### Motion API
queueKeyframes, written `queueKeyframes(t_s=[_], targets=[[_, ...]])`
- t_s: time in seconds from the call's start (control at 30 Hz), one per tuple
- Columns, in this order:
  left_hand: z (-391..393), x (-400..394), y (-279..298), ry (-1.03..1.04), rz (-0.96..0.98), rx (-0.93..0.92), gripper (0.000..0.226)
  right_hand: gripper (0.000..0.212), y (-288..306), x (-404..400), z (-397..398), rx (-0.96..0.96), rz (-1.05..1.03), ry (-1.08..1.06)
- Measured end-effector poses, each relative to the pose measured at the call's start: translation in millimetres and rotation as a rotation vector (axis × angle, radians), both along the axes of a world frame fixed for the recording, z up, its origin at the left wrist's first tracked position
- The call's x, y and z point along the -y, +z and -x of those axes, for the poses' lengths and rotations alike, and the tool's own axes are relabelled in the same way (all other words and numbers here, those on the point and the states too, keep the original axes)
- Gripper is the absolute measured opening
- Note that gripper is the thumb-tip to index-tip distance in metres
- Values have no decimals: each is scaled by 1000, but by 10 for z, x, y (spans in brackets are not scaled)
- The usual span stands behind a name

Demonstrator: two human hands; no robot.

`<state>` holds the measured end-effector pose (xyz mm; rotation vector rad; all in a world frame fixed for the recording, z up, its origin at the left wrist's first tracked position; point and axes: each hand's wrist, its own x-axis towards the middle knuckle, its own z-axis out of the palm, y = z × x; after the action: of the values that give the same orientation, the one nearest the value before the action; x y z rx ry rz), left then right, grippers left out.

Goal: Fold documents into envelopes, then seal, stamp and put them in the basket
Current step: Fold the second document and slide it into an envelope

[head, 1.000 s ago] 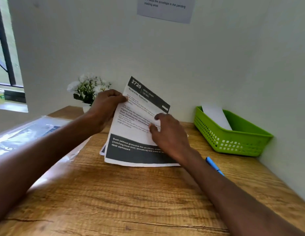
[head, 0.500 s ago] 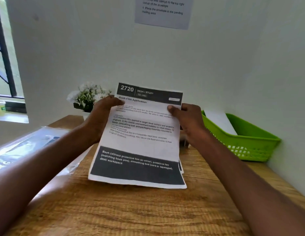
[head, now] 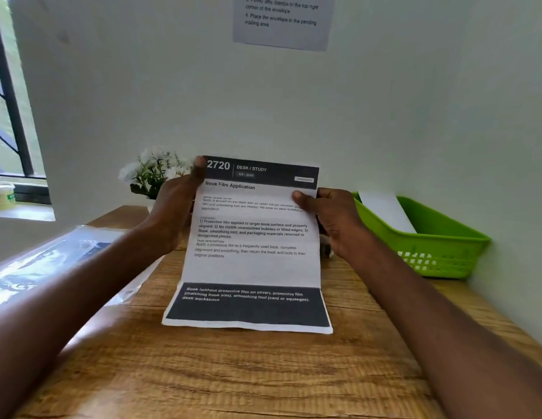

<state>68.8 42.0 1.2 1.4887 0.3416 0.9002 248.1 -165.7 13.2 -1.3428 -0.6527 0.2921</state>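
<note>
A printed document with a dark header reading "2720" and a dark footer band is held upright over the wooden desk, its bottom edge resting on the wood. My left hand pinches its upper left edge, thumb on the header. My right hand pinches the upper right edge, thumb on the front. At the right against the wall stands the green basket with a white envelope leaning inside it.
A small pot of white flowers stands behind my left hand. A clear plastic sleeve with papers lies at the desk's left. An instruction sheet hangs on the wall. A window is at far left.
My right hand moved from the page's middle to its upper right edge. The document was lifted off the stack, straightened square to me and stood upright. The view tilted up a little.
</note>
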Motion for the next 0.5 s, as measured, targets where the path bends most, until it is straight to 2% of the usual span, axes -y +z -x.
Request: queueKeyframes(t_s=[0.23,0.33,0.5], targets=[[-4,52,-5,52,-10,49,23,20,17,8,16,13,-24,-16],[12,32,7,41,-5,60,17,17,6,13,2,3,-52,-39],[16,64,-11,0,-43,56,13,29,6,4,30,17,-60,11]])
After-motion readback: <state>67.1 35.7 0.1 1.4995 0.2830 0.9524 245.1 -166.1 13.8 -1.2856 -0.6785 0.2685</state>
